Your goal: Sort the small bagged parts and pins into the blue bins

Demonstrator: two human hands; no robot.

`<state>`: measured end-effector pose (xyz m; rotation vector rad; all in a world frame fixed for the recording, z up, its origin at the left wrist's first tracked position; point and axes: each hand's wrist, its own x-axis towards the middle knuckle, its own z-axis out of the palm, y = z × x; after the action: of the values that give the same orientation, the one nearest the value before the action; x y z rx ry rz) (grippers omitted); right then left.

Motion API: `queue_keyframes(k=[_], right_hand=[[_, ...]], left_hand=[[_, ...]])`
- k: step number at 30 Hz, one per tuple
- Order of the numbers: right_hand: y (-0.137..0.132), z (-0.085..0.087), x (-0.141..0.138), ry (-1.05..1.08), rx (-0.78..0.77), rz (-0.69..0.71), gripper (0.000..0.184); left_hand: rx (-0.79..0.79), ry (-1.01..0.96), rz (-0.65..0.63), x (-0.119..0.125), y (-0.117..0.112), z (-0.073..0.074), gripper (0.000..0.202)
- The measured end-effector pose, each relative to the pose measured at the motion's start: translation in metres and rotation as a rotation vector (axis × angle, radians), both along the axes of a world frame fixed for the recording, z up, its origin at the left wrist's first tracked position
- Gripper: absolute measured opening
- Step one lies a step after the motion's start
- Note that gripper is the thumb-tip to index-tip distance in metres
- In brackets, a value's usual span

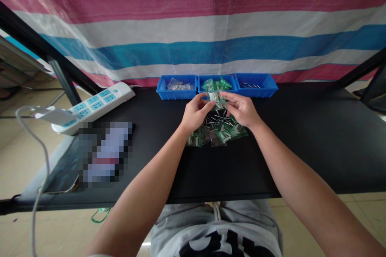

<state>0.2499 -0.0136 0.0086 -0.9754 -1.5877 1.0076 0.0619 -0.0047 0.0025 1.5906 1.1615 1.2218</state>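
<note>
Between my two hands is a small clear plastic bag (216,97) with green tint and shiny metal pieces inside. My left hand (197,109) pinches its left side between thumb and fingers. On the other side, my right hand (241,108) grips the bag's right edge. Below them on the black table lies a pile of small green-tinted bags (230,131) with metal pieces, and loose thin metal rods (218,119) are scattered over it. Just beyond my hands, the middle blue bin (200,84) contains more green bags.
The left blue bin (176,95) holds clear bags; the right blue bin (262,91) holds a few thin rods. A white power strip (96,102) with a plugged-in charger and cable lies at the left. Nearer me is a pixelated, phone-like object (110,152). A striped sheet (193,28) hangs behind.
</note>
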Motion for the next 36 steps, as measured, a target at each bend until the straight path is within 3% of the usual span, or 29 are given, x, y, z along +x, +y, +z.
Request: queue_keyframes(k=[5, 9, 13, 18, 23, 25, 31, 36], right_hand=[[-0.003, 0.006, 0.002, 0.066, -0.077, 0.110, 0.055], [0.001, 0.005, 0.005, 0.059, -0.023, -0.007, 0.063], [0.005, 0.004, 0.008, 0.022, -0.034, -0.097, 0.049], [0.000, 0.010, 0.005, 0.065, -0.196, 0.080, 0.033], [0.000, 0.010, 0.004, 0.082, -0.155, -0.021, 0.030], [0.001, 0.010, 0.005, 0.095, -0.153, -0.035, 0.031], [-0.003, 0.013, 0.005, 0.148, -0.215, 0.122, 0.028], [-0.001, 0.008, 0.008, 0.184, -0.212, 0.171, 0.030]], left_hand=[[0.038, -0.074, -0.015, -0.002, 0.004, 0.000, 0.044], [0.106, -0.058, 0.060, -0.005, 0.005, 0.000, 0.024], [0.166, -0.015, 0.109, -0.004, -0.001, 0.005, 0.009], [0.298, 0.085, 0.146, -0.003, -0.004, 0.005, 0.019], [0.367, 0.100, 0.220, -0.005, -0.002, 0.004, 0.024], [0.375, 0.100, 0.234, -0.005, -0.001, 0.003, 0.023], [0.348, 0.108, 0.214, -0.004, -0.002, 0.003, 0.018], [0.270, 0.103, 0.185, -0.006, -0.005, 0.005, 0.012]])
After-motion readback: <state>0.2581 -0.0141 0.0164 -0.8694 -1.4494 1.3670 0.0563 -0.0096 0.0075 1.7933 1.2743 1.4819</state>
